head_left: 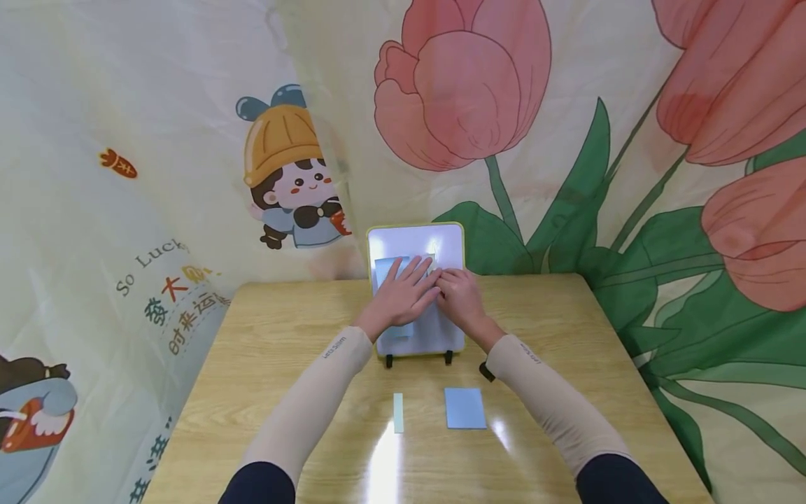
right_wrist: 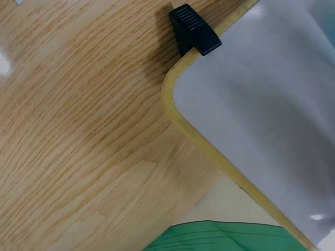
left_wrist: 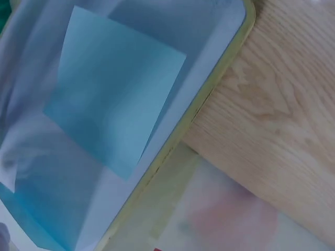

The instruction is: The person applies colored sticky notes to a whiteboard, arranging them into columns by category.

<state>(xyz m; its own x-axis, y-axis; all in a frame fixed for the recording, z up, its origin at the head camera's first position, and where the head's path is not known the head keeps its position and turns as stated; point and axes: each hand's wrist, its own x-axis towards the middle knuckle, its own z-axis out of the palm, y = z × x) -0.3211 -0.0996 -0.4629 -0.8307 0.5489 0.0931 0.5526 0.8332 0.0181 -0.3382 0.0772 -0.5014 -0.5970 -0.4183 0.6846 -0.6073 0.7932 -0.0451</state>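
A small whiteboard (head_left: pixel 450 329) with a yellow frame stands upright on black feet. My left hand (head_left: pixel 403 294) presses on it with straight, spread fingers, partly over light blue paper. Close beside its fingertips, my right hand (head_left: pixel 461 297) has its fingers bent at the upper right of the board. Something small and pale shows by those fingers; I cannot tell whether they pinch it. A light blue sticky note (left_wrist: pixel 115 94) clings low on the board, one edge lifting. More blue paper (left_wrist: pixel 36 225) shows higher up, partly out of frame.
On the wooden table (head_left: pixel 302 308), in front of the board, lie a narrow pale green strip (head_left: pixel 398 413) and a square blue sticky note (head_left: pixel 465 408). A black foot clip (right_wrist: pixel 194 30) grips the board's lower edge. Behind hangs a cloth printed with tulips (head_left: pixel 469 91).
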